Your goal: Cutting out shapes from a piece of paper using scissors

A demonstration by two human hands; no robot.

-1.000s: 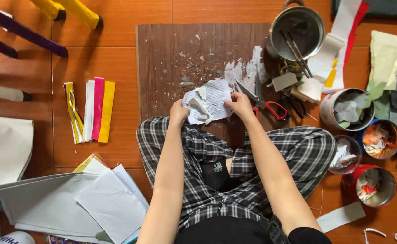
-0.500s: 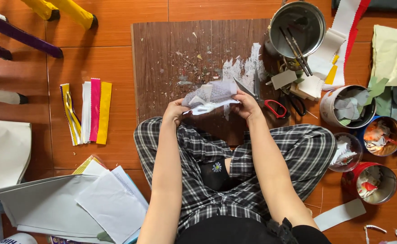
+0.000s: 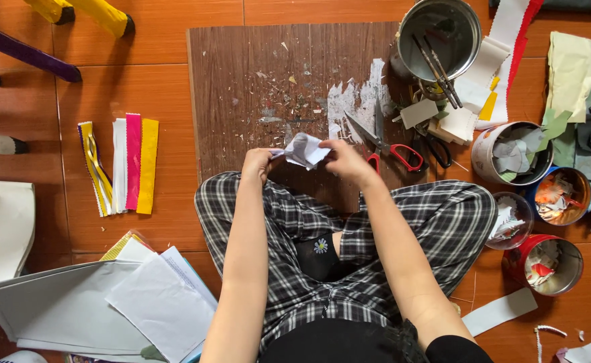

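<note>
In the head view, a crumpled scrap of grey-white paper is held between both hands above the wooden board. The left hand is pinched on its left edge, the right hand on its right. Red-handled scissors lie just right of the right hand.

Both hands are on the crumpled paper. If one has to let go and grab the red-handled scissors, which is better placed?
Probably the right hand. The scissors lie on the board just beside it. The left hand sits on the far side of the crumpled paper and would have to cross over.
</note>
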